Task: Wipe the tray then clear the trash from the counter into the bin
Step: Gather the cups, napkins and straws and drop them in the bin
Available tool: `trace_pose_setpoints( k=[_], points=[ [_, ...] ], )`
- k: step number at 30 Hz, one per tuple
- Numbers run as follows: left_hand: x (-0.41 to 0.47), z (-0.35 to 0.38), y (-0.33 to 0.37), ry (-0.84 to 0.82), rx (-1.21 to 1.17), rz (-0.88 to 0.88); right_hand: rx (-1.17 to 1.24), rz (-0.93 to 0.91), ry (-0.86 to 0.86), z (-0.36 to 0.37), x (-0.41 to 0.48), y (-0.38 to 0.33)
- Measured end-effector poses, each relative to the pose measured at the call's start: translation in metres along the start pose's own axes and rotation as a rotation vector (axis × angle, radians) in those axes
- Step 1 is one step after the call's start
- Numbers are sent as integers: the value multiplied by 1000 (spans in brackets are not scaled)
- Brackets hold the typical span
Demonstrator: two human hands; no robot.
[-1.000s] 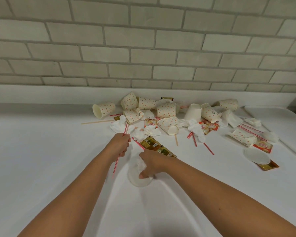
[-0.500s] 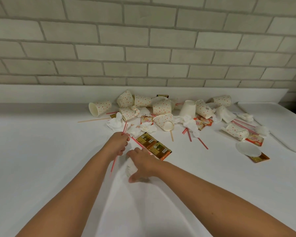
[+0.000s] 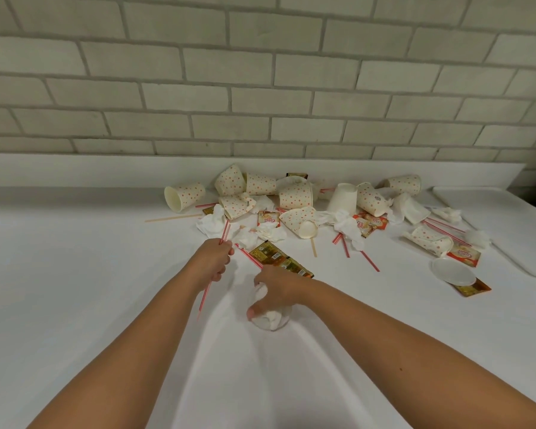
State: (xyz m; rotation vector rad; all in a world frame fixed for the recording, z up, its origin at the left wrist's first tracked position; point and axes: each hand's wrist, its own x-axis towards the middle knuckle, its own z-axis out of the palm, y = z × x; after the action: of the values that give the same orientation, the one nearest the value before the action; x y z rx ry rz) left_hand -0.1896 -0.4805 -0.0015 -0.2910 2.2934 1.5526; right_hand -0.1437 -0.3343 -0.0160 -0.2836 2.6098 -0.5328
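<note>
My left hand (image 3: 212,263) has its fingers (image 3: 226,253) curled tight round a red-striped straw (image 3: 204,297). The straw pokes out above my knuckles and runs down past my wrist toward me. Just beside it, my right hand (image 3: 277,286) has its fingers clamped on a crumpled napkin (image 3: 260,292), with a pale round piece (image 3: 273,323) under the thumb; lid or cup, I cannot tell. Both hands sit at the near edge of the trash (image 3: 294,212), which lies in a band against the back ledge (image 3: 106,170): dotted cups (image 3: 294,196) on their sides, napkins, sachets (image 3: 279,258), more straws. The leftmost cup (image 3: 183,196) marks that end of the band, with a wooden stirrer (image 3: 174,217) near it. Past those, the white surface (image 3: 75,274) runs open to my left, and it opens toward me between my forearms. The tray (image 3: 492,202) is at the far right, its rounded edge near a flattened cup (image 3: 427,241) and a flat lid (image 3: 454,271), well apart from my hands.
</note>
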Motion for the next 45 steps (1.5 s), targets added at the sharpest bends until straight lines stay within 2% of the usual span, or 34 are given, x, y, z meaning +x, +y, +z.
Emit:
trace_pose_setpoints(
  k=[3,6,9,11,16,23,26,30,36,41,45],
  points=[
    [0,0,-2,-13,-9,6,160,54,152,-18,6,12],
    [-1,3,-2,-25,2,6,123,172,354,-29,13,25],
    [-3,6,0,-31,19,-7,40,307,313,-24,19,38],
    [-5,8,2,-36,31,-10,76,325,301,-18,21,45],
    [-7,14,3,-43,42,-4,202,246,338,-20,12,53],
    [-12,46,16,-97,64,39,199,120,362,-48,-31,66],
    [-20,77,27,-149,62,59,160,133,356,-64,-63,82],
    [-41,127,45,-243,34,57,269,152,313,-76,-116,116],
    [-93,231,68,-443,44,112,349,278,283,-75,-210,190],
    [-148,321,78,-537,288,290,509,433,273,-53,-289,264],
    [-198,385,77,-677,429,408,602,562,223,-23,-355,319]
  ],
)
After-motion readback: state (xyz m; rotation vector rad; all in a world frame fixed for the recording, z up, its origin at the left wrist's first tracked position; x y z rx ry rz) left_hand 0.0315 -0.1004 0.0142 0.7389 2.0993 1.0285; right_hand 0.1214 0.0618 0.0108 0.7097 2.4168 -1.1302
